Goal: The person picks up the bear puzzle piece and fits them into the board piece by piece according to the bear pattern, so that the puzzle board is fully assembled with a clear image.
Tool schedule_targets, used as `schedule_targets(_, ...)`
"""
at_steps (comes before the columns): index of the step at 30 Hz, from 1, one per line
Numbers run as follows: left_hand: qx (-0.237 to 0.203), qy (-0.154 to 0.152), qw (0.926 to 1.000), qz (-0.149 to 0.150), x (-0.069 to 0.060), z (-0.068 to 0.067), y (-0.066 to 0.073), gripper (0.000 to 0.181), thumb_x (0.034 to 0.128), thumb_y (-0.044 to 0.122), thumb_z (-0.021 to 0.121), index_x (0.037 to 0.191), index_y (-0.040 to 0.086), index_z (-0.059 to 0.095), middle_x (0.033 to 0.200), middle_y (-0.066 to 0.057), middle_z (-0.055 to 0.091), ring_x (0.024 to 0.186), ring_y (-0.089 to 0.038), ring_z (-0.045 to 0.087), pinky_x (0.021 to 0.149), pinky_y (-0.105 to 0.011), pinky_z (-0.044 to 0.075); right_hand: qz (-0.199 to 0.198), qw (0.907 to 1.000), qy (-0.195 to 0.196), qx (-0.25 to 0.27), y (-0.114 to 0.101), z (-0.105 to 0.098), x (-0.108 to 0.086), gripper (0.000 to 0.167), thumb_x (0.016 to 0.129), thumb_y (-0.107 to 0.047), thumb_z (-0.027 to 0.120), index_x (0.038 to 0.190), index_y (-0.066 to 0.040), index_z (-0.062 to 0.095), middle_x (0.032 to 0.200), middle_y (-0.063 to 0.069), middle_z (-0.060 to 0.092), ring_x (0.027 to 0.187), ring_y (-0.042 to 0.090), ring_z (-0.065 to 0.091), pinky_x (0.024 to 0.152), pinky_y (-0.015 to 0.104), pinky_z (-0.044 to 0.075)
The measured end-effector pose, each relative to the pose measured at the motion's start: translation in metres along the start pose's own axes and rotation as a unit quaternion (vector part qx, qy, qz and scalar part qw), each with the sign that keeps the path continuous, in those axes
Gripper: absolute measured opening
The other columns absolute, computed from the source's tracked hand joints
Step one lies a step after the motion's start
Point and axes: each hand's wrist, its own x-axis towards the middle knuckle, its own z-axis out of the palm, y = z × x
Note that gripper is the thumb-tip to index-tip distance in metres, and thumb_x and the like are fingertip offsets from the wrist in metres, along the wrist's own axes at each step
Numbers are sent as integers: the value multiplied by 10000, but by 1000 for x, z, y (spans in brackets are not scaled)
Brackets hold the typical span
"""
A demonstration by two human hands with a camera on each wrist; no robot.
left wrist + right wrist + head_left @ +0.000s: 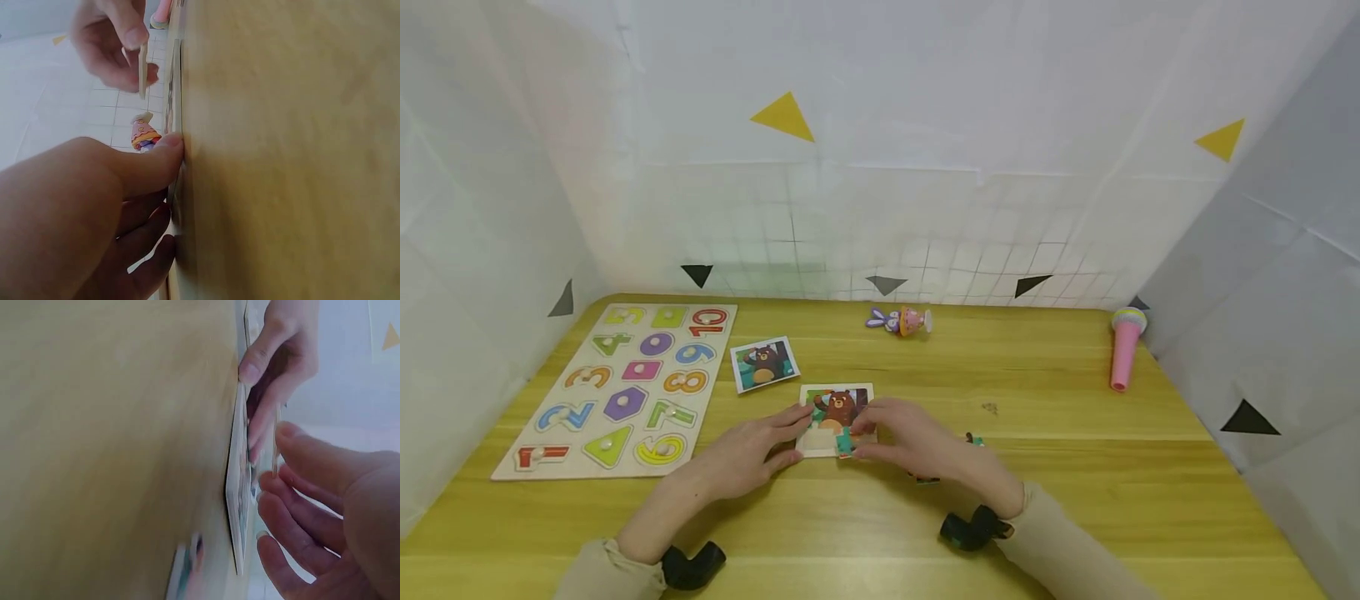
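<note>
A small bear puzzle board lies on the table in front of me, part of its tray bare wood at the lower left. My left hand grips the board's left side, the thumb at its near edge. Between thumb and fingertips, my right hand pinches a thin puzzle piece with teal on its face. In both wrist views this piece is held edge-on, just above the board. Loose puzzle pieces lie by the right forearm, partly hidden beneath it.
A bear picture card lies behind the left hand. Farther left is a wooden number-and-shape board with knobs. A purple rabbit toy lies near the back wall, and a pink toy microphone is at the far right.
</note>
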Motion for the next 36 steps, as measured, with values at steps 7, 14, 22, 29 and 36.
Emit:
schedule_targets(7, -39, -44, 10000, -22, 1, 0, 1, 527, 1030, 318, 566, 1510, 130, 455, 1619, -29, 335, 1416, -298, 433, 1101, -504, 429, 306, 9994, 46, -178, -5, 12, 17, 279, 939, -290, 713, 1155, -113, 709, 1068, 8, 698, 954, 130, 630, 841, 269, 542)
schedule_targets(14, -104, 2, 9999, 41, 1, 1, 0, 533, 1027, 313, 572, 1512, 126, 451, 1615, -25, 345, 1410, -292, 444, 1097, -495, 436, 118, 9984, 122, -540, -12, 22, 32, 254, 921, -254, 733, 1110, -84, 734, 984, 11, 682, 881, 140, 607, 771, 230, 516)
schedule_targets(22, -348, 270, 9990, -24, 3, 2, -3, 520, 1002, 292, 622, 1479, 121, 503, 1569, -32, 425, 1414, -282, 437, 1127, -493, 405, -31, 9955, 420, -844, -11, 33, 38, 237, 906, -244, 757, 1074, -76, 750, 952, 13, 664, 867, 123, 588, 768, 236, 490)
schedule_targets(29, -447, 352, 9983, -85, 2, 1, -2, 583, 994, 294, 635, 1520, 140, 437, 1521, -100, 483, 1374, -316, 484, 1106, -512, 426, 237, 9958, 463, -752, -10, 37, 37, 253, 900, -268, 765, 1099, -111, 766, 975, 27, 622, 836, 142, 541, 732, 241, 423)
schedule_targets(36, -427, 287, 9986, 157, 1, 1, -4, 402, 1001, 272, 625, 1385, 155, 600, 1556, -45, 442, 1396, -306, 460, 1106, -499, 427, 282, 9974, 629, -233, -4, 41, 37, 290, 888, -237, 777, 1135, -85, 768, 981, 45, 625, 829, 180, 543, 707, 202, 401)
